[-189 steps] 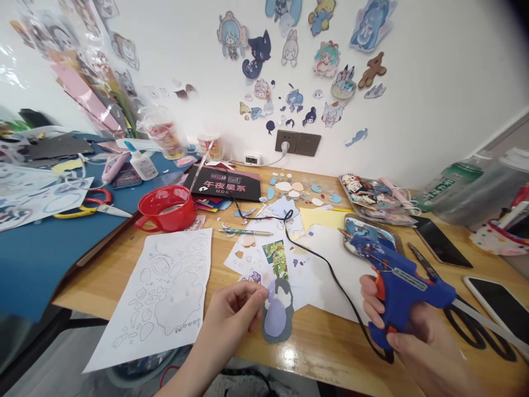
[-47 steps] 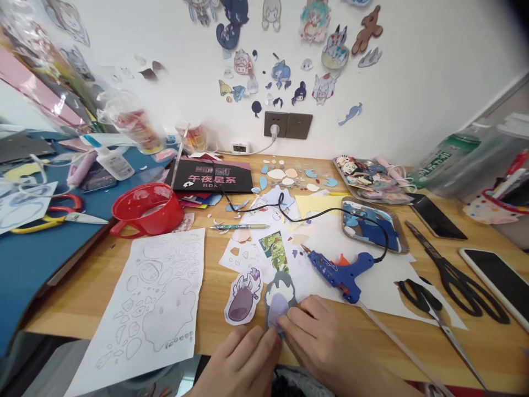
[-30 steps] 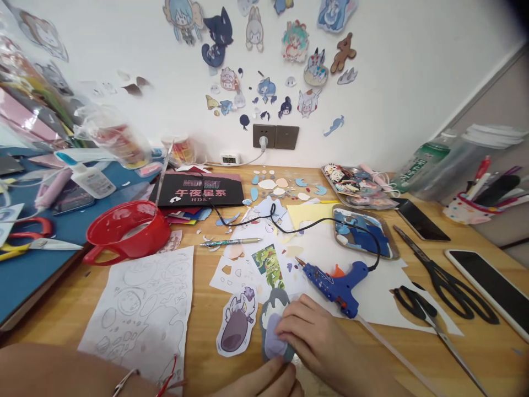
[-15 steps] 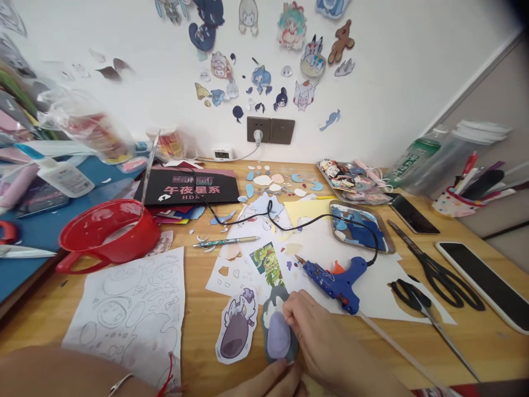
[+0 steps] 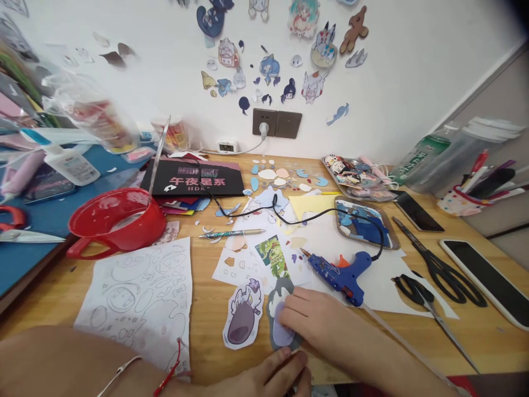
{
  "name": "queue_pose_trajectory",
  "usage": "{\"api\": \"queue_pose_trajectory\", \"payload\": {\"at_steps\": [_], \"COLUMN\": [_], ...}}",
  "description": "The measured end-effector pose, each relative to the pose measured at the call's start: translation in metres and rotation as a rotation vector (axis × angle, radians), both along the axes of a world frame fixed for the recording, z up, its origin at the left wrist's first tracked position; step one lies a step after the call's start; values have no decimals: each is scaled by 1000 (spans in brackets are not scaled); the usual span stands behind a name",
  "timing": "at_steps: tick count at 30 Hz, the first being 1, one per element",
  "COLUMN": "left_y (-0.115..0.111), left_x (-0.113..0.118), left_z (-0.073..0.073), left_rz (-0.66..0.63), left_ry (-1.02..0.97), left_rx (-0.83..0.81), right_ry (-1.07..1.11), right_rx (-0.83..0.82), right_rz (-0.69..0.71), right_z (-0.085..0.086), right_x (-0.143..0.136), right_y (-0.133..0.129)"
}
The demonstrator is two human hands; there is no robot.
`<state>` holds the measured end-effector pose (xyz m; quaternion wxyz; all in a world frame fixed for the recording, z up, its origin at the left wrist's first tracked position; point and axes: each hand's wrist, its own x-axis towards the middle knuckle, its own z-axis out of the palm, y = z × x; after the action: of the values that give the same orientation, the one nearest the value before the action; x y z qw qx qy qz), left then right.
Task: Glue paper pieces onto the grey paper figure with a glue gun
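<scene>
A grey cut-out figure with white and lavender layers (image 5: 281,333) lies at the table's near edge. My right hand (image 5: 308,317) is closed over its right side, with curled fingers pressing on the lavender oval and covering part of it. At the cut-out's lower end my left hand (image 5: 283,372) has its fingers drawn together on the edge; the fingertips are partly hidden. Just left of the cut-out is a printed character picture (image 5: 243,315) with a similar shape. A blue hot glue gun (image 5: 341,275) rests on white paper to the right.
A sheet of drawn outlines (image 5: 134,298) and a red cup (image 5: 118,223) are on the left. Two black-handled scissors (image 5: 440,267) (image 5: 415,292) and a white-edged phone (image 5: 487,278) lie right. The glue gun's black cable (image 5: 289,221) crosses the papers. A pen (image 5: 231,234) lies behind the picture.
My right hand has shifted from the cut-out's upper right edge onto its lavender oval, fingers now lying across it. My left hand stays at the lower end. The whole view has shifted slightly.
</scene>
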<state>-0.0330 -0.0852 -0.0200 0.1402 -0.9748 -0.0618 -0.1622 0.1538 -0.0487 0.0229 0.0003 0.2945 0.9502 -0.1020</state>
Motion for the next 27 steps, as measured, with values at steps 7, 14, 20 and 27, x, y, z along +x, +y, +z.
{"api": "queue_pose_trajectory", "payload": {"at_steps": [7, 14, 20, 27], "left_y": [2, -1, 0, 0], "left_x": [1, 4, 1, -2], "left_z": [-12, -18, -1, 13], "left_rz": [-27, -8, 8, 17], "left_ry": [-64, -109, -10, 1], "left_rx": [37, 52, 5, -33], "right_ry": [-15, 138, 383, 430], "right_rx": [24, -256, -227, -79], "right_rz": [6, -263, -248, -203], "right_z": [-6, 5, 5, -5], "right_x": [-3, 12, 16, 18], "right_y": [-2, -9, -22, -35]}}
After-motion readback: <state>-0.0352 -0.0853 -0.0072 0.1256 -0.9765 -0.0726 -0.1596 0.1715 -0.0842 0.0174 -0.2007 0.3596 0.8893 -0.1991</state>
